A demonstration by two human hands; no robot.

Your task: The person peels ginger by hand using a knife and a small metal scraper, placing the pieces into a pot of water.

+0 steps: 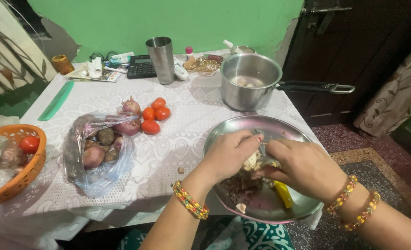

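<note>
Both hands meet over the plate (233, 129) so peelings fall in; left hand (227, 155) clamped on an onion (250, 161); right hand (302, 167) pinches its skin; tomatoes (154, 115) at 10 o'clock.

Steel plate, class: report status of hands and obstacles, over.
Left hand and right hand gripping pale vegetable over steel plate. Peelings below. Nothing blocking.

Left of the hands lies a clear plastic bag of onions (96, 150), with four tomatoes (155, 115) just beyond it. Farther left sits an orange basket (22, 173). Beyond the hands stand a steel saucepan (249, 88), a steel tumbler (161, 60) and a black calculator (141, 67). A green comb (56, 100) lies far left on the table (177, 139).
</note>
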